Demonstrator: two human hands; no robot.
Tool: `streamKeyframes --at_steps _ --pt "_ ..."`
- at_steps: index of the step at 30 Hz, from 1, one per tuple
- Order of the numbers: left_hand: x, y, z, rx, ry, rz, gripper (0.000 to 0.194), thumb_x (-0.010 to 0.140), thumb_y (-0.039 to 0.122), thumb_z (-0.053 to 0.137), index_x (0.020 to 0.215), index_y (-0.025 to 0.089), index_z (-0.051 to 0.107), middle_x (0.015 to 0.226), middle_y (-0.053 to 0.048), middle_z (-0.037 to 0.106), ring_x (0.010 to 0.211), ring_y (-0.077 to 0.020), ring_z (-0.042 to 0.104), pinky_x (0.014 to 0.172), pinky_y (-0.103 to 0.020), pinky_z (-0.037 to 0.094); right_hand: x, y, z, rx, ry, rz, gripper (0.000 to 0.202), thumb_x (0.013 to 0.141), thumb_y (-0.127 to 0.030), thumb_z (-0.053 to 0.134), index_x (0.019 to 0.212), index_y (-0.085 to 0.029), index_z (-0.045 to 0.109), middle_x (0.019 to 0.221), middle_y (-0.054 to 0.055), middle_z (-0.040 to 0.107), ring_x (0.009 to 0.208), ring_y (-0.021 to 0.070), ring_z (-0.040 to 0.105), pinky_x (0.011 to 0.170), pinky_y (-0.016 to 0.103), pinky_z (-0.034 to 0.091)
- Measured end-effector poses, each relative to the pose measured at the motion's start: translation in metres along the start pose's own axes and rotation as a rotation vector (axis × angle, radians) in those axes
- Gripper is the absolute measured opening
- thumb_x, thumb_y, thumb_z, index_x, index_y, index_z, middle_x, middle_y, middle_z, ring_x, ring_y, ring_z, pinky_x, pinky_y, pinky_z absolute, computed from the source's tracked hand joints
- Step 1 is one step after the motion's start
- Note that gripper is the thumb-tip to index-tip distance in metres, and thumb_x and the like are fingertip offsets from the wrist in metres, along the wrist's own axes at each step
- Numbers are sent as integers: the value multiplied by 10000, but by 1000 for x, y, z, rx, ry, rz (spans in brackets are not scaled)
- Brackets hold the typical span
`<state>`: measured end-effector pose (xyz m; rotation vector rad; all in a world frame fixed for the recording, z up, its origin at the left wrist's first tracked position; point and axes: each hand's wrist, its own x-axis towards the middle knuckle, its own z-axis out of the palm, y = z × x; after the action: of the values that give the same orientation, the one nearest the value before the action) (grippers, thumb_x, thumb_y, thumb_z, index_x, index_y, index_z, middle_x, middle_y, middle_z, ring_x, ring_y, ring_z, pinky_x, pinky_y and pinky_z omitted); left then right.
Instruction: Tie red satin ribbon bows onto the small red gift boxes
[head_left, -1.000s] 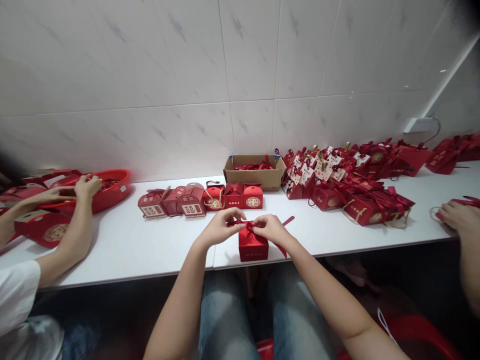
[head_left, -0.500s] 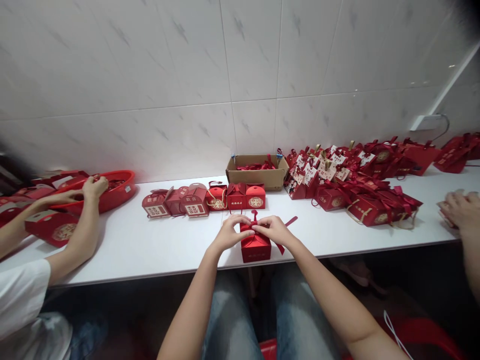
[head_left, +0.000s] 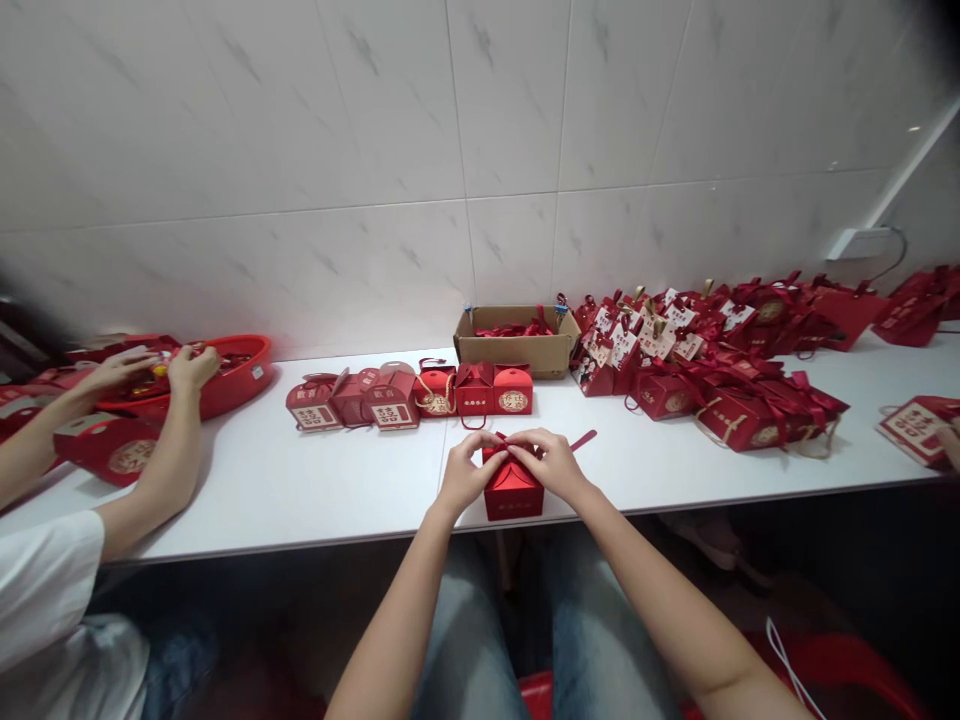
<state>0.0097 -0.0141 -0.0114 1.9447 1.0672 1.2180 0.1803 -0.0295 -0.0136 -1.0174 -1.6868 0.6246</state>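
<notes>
I've got left hand and right hand pinching ribbon atop box, at my 12, near table edge. Risks: uneven pull slips my pinch; tugging towards 6 drags box off. Counts: 1 box between hands; row at 11, 6 boxes; 1 carton, 12; 1 basin, 10; pile at 2, too overlapped; co-workers' hands, 2 at 10, 1 at 3.

Lower centre, our left hand and right hand pinch ribbon atop the red box; basin at left.
</notes>
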Motion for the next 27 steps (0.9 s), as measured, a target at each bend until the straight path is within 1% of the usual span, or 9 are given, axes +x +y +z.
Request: streamKeyframes --at_steps 3,7,10,13,15,17,20,24,27 --pt "0 1 -1 54 40 17 123 752 299 628 771 178 635 813 -51 667 825 -187 622 797 -315 481 0 3 -4 -95 -57 -72 165 831 -298 568 897 -251 712 867 67 677 838 217 603 781 367 461" --pt "0 5 -2 125 36 81 67 760 254 609 744 195 636 796 -41 672 814 -186 623 781 -313 484 0 2 -6 -187 -121 -76 154 827 -288 582 880 -247 720 829 67 633 801 211 575 775 367 455" --pt "1 7 -1 222 -5 107 69 781 217 567 761 213 633 804 -33 684 810 -186 627 790 -318 480 0 1 -3 -245 -46 -52 152 822 -282 579 790 -236 720 863 83 583 854 230 532 822 401 436" --pt "1 4 1 288 -13 135 121 811 195 506 790 223 623 819 -28 687 809 -176 631 779 -303 480 1 3 1 -243 35 62 140 782 -318 621 710 -233 707 1023 102 565 1038 282 462 937 482 360" --pt "1 1 3 293 7 166 143 827 192 475 807 221 614 831 -30 684 820 -170 632 779 -295 482 4 6 2 -142 29 207 191 753 -392 642 681 -224 698 1150 99 547 1134 297 425 992 509 299" --pt "1 -3 5 276 25 195 141 829 186 470 815 216 607 837 -35 681 828 -169 633 787 -299 486 6 8 1 61 -50 334 305 722 -491 645 660 -196 689 1248 102 515 1156 291 448 1014 484 285" --pt "2 -7 8 213 28 191 130 826 182 474 807 211 599 841 -40 677 829 -168 632 793 -312 497 7 8 1 347 -148 404 423 665 -591 651 623 -170 671 1280 123 517 1195 294 456 1025 434 291" --pt "5 -7 13 52 80 96 94 810 227 516 894 206 554 884 -36 634 854 -158 627 758 -301 530 4 5 5 376 -75 427 434 629 -615 668 626 -181 683 1309 122 508 1305 305 337 1073 434 216" --pt "4 -4 13 28 171 106 164 791 266 558 938 198 533 943 -51 597 909 -166 603 743 -297 535 1 5 10 397 7 470 426 633 -605 671 657 -181 700 1399 117 413 1285 303 372 1057 414 262"
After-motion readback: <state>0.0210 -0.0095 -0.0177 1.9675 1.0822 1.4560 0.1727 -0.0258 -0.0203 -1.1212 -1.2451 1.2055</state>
